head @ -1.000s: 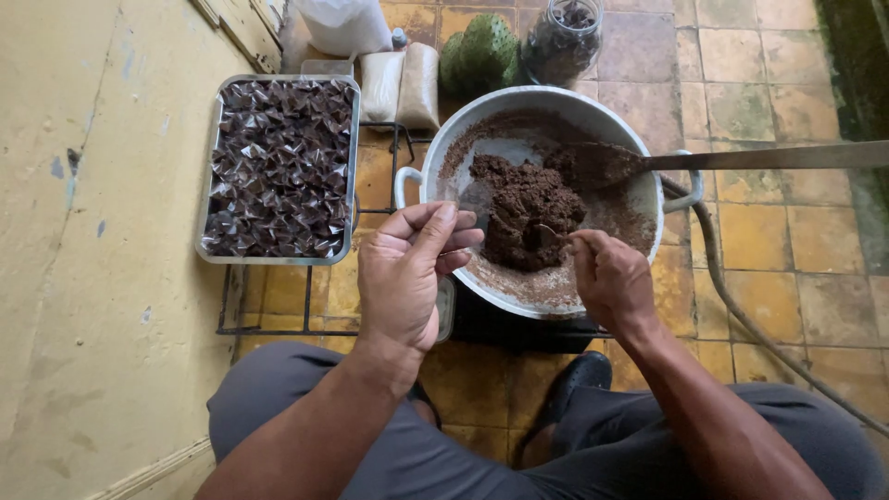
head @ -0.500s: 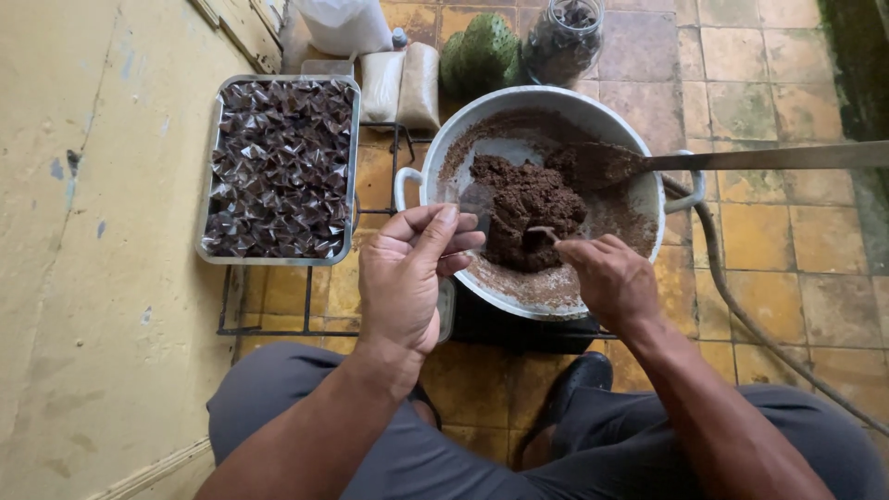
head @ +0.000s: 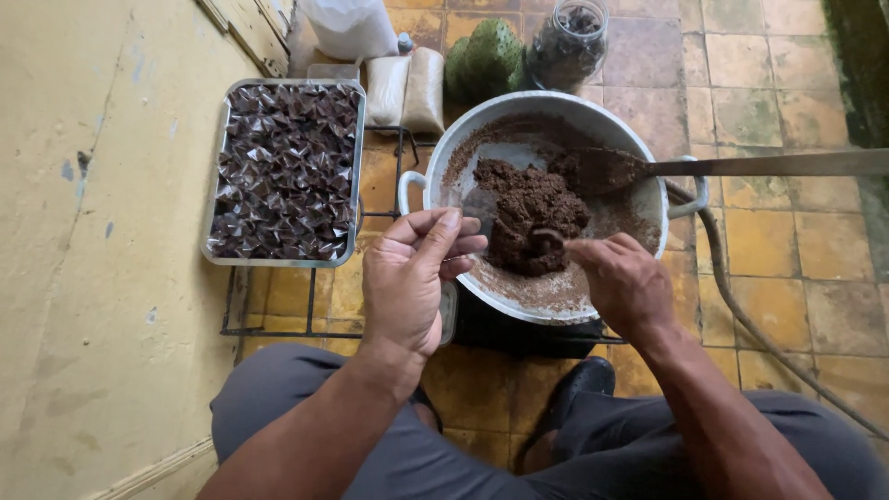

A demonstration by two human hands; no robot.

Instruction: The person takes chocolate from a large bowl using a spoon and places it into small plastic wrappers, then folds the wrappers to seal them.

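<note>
1. Brown paste (head: 530, 215) sits in a lump in the middle of the big round metal pot (head: 648, 148), right at the tips of the right hand's fingers.
2. Right hand (head: 625, 282) has its fingers bunched together and pushed into the near edge of the lump. They pinch a small dark bit of the paste – whether there is a little tool in there too, I cannot tell.
3. Left hand (head: 407, 278) is held just to the left of those fingers, over the near rim of the pot. Its fingers are loosely curled, palm turned up a bit, and a thin clear wrapper (head: 474, 206) seems to rest between the thumb and the fingertips.
4. Behind the right fingers, past the lump, a long wooden spoon (head: 741, 167) lies in the pot with its head in the paste and its handle running out to the right.
5. Left of the left hand is a square metal tray (head: 215, 252) full of small dark folded packets (head: 287, 167) – packed close together.
6. Farther away, beyond the pot, stand a green bumpy fruit (head: 486, 57), a glass jar (head: 572, 37) with dark stuff inside, two pale little sacks (head: 407, 88) and a white bag (head: 347, 26).
7. Under the pot and tray is a black wire rack (head: 278, 329) on the orange floor tiles (head: 778, 241).
</note>
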